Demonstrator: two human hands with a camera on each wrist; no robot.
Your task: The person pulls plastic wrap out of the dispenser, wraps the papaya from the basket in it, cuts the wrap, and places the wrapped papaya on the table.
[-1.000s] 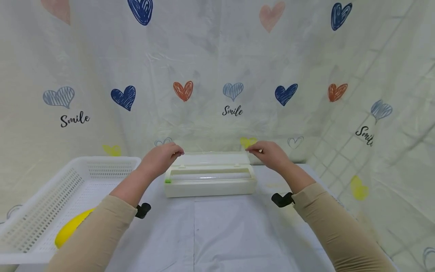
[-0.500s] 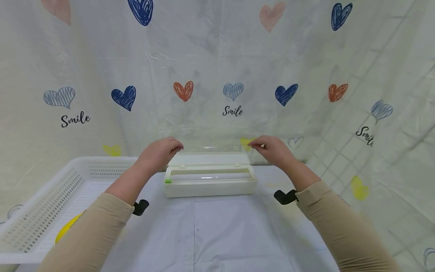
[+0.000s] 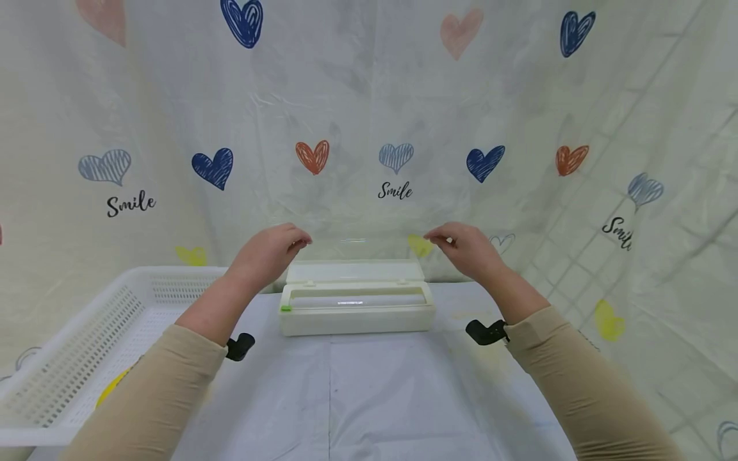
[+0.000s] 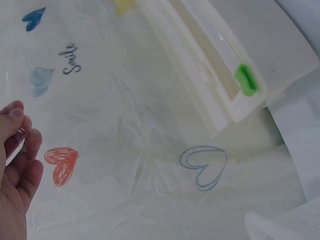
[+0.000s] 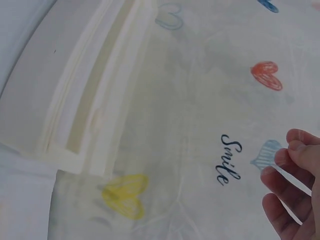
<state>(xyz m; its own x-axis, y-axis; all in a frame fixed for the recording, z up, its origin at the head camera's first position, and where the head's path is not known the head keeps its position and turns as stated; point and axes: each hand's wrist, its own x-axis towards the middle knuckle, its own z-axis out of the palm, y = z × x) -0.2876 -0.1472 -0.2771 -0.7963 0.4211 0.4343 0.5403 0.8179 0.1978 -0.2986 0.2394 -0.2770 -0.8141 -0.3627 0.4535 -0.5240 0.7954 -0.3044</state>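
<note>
A white cling film dispenser stands on the table, its lid tipped back and the roll showing inside. At its left end sits a green slide cutter, also plain in the left wrist view. Behind and above the box, my left hand pinches one corner of clear cling film. My right hand pinches the opposite corner between thumb and forefinger, at about the same height. Between them the sheet is stretched, nearly invisible apart from a bright glint. In the right wrist view, the other fingers of the right hand are loosely bent.
To the left is a white perforated plastic basket, holding something yellow mostly hidden by my left sleeve. A white cloth covers the table. Behind it hangs a curtain printed with hearts.
Both hands have risen from the level of the lid's back edge, drawing the cling film upward with them. The dispenser stays in place, its lid still raised.
</note>
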